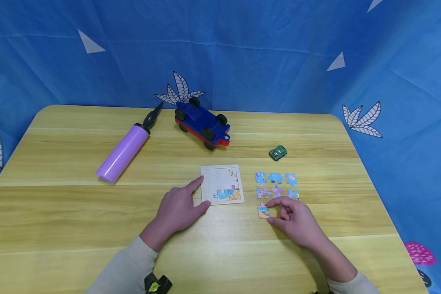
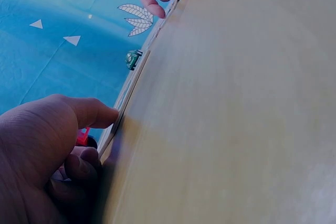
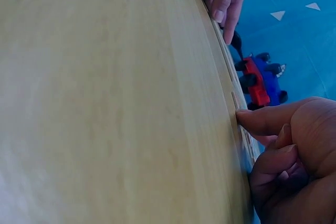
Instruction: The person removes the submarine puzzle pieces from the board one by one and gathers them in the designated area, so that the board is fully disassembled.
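Observation:
My left hand [image 1: 178, 206] rests at the left side of a square puzzle board [image 1: 220, 177]. Its index fingertip touches the left edge and its thumb touches the lower left corner. A few joined puzzle pieces [image 1: 226, 194] lie in the board's lower right part. To the right of the board, my right hand [image 1: 295, 220] pinches a loose corner puzzle piece [image 1: 263, 211] between thumb and index finger, at table level. In the right wrist view, the right thumb [image 3: 262, 120] lies low against the tabletop, and the piece is mostly hidden.
Several loose pieces [image 1: 275, 178] lie in rows beyond my right hand. Behind them sits a small green toy car [image 1: 278, 152]. An overturned blue and red toy vehicle [image 1: 203, 122] and a purple hand pump [image 1: 124, 153] lie farther back. A blue curtain [image 1: 242, 53] hangs behind the table.

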{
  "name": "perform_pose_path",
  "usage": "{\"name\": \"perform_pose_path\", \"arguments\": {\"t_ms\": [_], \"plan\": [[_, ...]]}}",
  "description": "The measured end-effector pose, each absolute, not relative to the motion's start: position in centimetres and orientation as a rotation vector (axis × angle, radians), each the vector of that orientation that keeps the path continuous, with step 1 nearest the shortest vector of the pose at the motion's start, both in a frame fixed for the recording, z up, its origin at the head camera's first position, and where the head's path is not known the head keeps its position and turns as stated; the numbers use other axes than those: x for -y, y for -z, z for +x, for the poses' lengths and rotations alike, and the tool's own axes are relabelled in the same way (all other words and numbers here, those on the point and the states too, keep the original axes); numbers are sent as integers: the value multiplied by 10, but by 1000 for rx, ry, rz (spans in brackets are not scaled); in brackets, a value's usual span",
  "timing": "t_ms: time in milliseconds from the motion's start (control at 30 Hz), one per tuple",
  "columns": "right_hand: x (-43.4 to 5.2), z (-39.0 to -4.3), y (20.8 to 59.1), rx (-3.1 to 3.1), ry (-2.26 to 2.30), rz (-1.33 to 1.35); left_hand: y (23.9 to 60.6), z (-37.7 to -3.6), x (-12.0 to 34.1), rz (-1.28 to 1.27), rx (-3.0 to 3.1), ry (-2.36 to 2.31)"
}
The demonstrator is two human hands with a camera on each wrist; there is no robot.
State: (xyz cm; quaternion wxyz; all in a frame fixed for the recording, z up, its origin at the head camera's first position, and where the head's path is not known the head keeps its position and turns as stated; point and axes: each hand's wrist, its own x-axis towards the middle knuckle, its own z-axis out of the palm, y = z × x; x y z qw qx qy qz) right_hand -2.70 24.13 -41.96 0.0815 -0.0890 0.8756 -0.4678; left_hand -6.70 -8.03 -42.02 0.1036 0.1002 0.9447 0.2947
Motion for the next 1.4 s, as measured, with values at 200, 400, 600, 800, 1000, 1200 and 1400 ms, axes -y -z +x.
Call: {"name": "perform_pose_path", "arguments": {"t_ms": [200,400,600,800,1000,1200,1400], "plan": [[-242,-27,419,-2615,1387,-263,420,-67,80,289,-2791,-853],[-242,-28,420,-2606,1400,-258,420,-67,79,286,-2790,-843],[-242,-28,419,-2598,1378,-239,419,-67,79,271,-2783,-846],[-243,-26,418,-2597,1365,-237,419,-67,79,281,-2785,-848],[-243,-26,418,-2565,1405,-242,420,-67,79,287,-2789,-850],[-243,-27,418,-2547,1393,-232,421,-67,80,292,-2790,-850],[-244,-27,418,-2538,1382,-211,420,-66,80,277,-2780,-850]]}}
